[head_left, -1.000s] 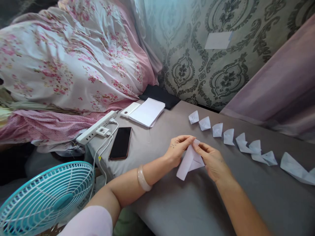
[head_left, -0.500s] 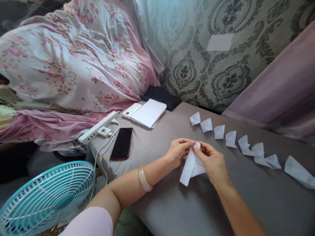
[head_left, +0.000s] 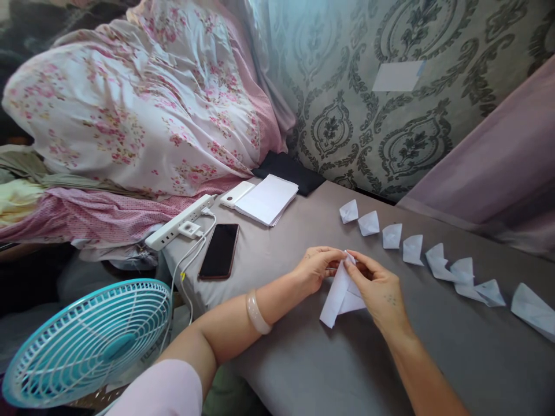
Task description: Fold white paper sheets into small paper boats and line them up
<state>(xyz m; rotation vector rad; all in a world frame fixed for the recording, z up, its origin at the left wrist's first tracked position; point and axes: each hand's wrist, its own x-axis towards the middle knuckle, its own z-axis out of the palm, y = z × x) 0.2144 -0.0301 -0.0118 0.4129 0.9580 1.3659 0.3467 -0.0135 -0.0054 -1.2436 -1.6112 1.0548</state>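
Observation:
A partly folded sheet of white paper (head_left: 337, 296) is held between my two hands above the grey surface (head_left: 295, 352). My left hand (head_left: 315, 268) pinches its upper end from the left. From the right, my right hand (head_left: 378, 289) grips the same upper end, its thumb pressed on the front. The paper's long folded strip slants down to the left, with a flap showing to its right. Fingers hide the upper edge in part. Several folded white paper boats (head_left: 413, 249) stand in a row beyond and to the right of my hands.
Left of my hands lie a phone (head_left: 219, 251), a stack of white paper (head_left: 267, 199), a white device (head_left: 236, 193) and a power strip (head_left: 181, 222) with cables. A turquoise fan (head_left: 93, 341) stands at lower left. Patterned wallpaper (head_left: 332, 130) is behind.
The view has shifted slightly, so most things sit a little further right. Both hands keep hold of the paper, with its strip slightly more tilted and opened near the top.

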